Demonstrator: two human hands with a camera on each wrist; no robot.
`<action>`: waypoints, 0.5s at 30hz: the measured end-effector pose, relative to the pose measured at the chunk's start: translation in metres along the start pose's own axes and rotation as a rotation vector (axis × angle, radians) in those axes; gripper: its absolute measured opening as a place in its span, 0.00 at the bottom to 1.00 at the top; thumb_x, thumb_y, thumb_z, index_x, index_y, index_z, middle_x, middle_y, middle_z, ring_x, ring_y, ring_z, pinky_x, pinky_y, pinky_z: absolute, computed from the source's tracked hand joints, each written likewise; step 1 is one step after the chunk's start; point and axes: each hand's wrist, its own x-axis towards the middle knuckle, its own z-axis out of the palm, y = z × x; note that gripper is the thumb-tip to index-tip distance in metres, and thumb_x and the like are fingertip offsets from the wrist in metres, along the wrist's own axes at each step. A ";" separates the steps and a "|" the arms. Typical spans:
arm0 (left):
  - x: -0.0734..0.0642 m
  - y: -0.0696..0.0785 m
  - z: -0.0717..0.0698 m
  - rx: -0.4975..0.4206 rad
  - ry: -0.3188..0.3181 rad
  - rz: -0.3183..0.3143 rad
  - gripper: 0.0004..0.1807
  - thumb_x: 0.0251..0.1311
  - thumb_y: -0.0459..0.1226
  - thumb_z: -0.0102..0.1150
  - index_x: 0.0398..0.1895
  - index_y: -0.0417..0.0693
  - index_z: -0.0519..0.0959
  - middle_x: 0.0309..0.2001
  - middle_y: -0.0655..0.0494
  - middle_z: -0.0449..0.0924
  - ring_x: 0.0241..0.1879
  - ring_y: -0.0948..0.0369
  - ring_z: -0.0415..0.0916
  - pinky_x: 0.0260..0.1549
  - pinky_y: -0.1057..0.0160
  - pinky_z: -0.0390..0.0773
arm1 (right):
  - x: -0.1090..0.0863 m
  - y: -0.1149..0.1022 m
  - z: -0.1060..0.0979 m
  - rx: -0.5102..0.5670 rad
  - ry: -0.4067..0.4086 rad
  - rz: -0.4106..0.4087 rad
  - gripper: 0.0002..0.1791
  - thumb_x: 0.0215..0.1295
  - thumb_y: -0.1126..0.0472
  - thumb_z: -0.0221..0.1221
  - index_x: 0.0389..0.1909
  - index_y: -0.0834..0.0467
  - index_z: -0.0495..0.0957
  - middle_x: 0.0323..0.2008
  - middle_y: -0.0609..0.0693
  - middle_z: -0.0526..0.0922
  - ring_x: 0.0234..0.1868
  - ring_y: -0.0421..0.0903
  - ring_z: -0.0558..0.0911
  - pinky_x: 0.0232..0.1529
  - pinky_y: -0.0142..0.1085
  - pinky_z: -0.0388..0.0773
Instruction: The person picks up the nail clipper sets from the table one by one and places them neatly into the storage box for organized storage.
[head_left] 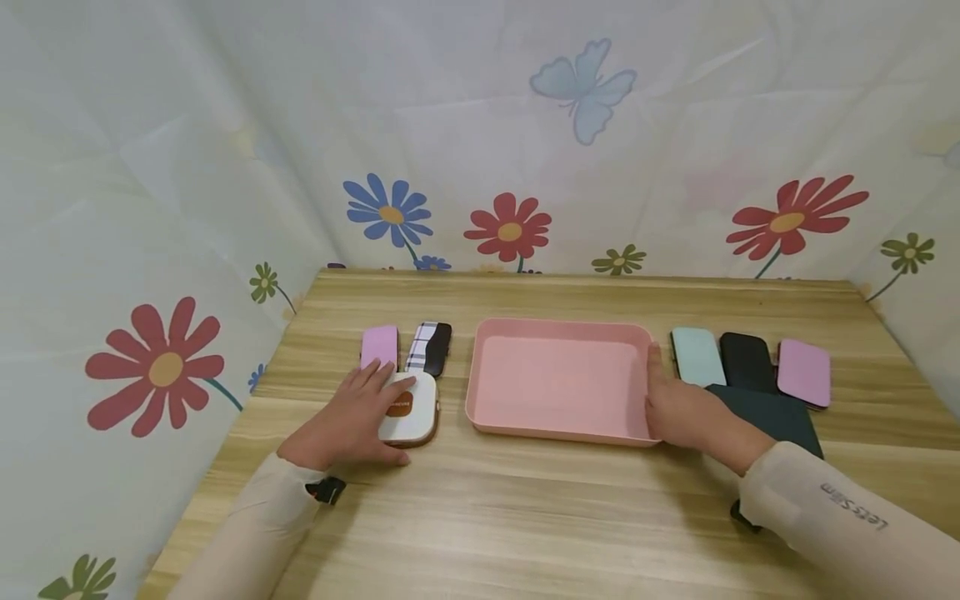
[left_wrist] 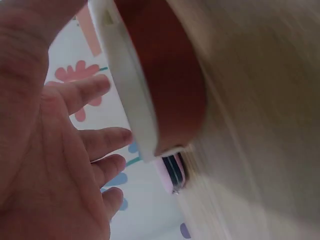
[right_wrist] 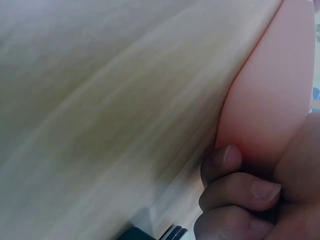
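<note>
A white square case (head_left: 417,407) with rounded corners, a brown label and a brown lower half lies at the left. My left hand (head_left: 358,418) spreads over its left side, index finger across the lid and thumb by its near edge. In the left wrist view the fingers (left_wrist: 107,137) are nearly straight beside the case's white wall. A shallow pink tray (head_left: 562,383) with nothing in it sits in the middle. My right hand (head_left: 678,410) holds the tray's right end. Its fingers (right_wrist: 240,192) are curled at the tray corner in the right wrist view.
Behind my left hand lie a pink case (head_left: 379,343) and a plaid-and-black case (head_left: 429,348). Right of the tray are a mint case (head_left: 697,357), a black case (head_left: 747,362) and a pink-purple case (head_left: 804,372). A dark green flat item (head_left: 780,419) is partly under my right forearm. Flowered cloth hangs behind.
</note>
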 end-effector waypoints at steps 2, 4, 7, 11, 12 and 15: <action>-0.001 -0.002 0.002 0.011 0.000 0.004 0.60 0.39 0.62 0.77 0.76 0.50 0.63 0.76 0.34 0.53 0.76 0.36 0.47 0.71 0.34 0.47 | 0.000 -0.001 0.001 -0.002 0.006 -0.008 0.42 0.76 0.61 0.39 0.73 0.75 0.23 0.14 0.47 0.70 0.12 0.41 0.66 0.16 0.35 0.59; -0.002 -0.005 0.005 0.020 0.000 0.007 0.59 0.40 0.61 0.77 0.76 0.51 0.63 0.76 0.35 0.55 0.76 0.36 0.48 0.71 0.34 0.47 | -0.001 -0.001 0.003 0.005 0.006 -0.008 0.43 0.76 0.61 0.40 0.73 0.75 0.23 0.14 0.47 0.70 0.12 0.41 0.66 0.16 0.35 0.60; -0.001 -0.007 0.007 0.034 0.004 0.006 0.57 0.41 0.61 0.77 0.76 0.54 0.63 0.76 0.38 0.56 0.75 0.39 0.52 0.71 0.35 0.48 | -0.003 -0.003 0.004 0.014 0.008 -0.007 0.43 0.76 0.61 0.42 0.74 0.76 0.23 0.14 0.47 0.70 0.12 0.41 0.66 0.16 0.35 0.60; 0.002 -0.007 0.005 0.045 0.006 -0.002 0.56 0.42 0.61 0.76 0.76 0.57 0.64 0.75 0.40 0.58 0.74 0.43 0.56 0.72 0.38 0.51 | -0.003 -0.003 0.003 0.019 0.008 0.014 0.43 0.77 0.61 0.40 0.74 0.74 0.22 0.15 0.48 0.70 0.13 0.42 0.67 0.17 0.35 0.62; 0.002 -0.007 0.005 0.043 0.008 -0.003 0.55 0.42 0.61 0.76 0.76 0.57 0.64 0.75 0.40 0.59 0.74 0.43 0.57 0.72 0.38 0.51 | -0.002 -0.002 0.003 0.015 0.008 0.019 0.43 0.77 0.60 0.40 0.74 0.74 0.21 0.15 0.48 0.70 0.13 0.43 0.67 0.17 0.36 0.62; 0.002 -0.007 0.003 0.035 0.011 -0.014 0.55 0.42 0.60 0.76 0.76 0.56 0.65 0.74 0.40 0.61 0.73 0.44 0.59 0.72 0.39 0.52 | 0.001 -0.002 0.003 0.002 0.007 0.029 0.42 0.77 0.60 0.38 0.74 0.73 0.20 0.15 0.49 0.71 0.14 0.43 0.68 0.18 0.36 0.63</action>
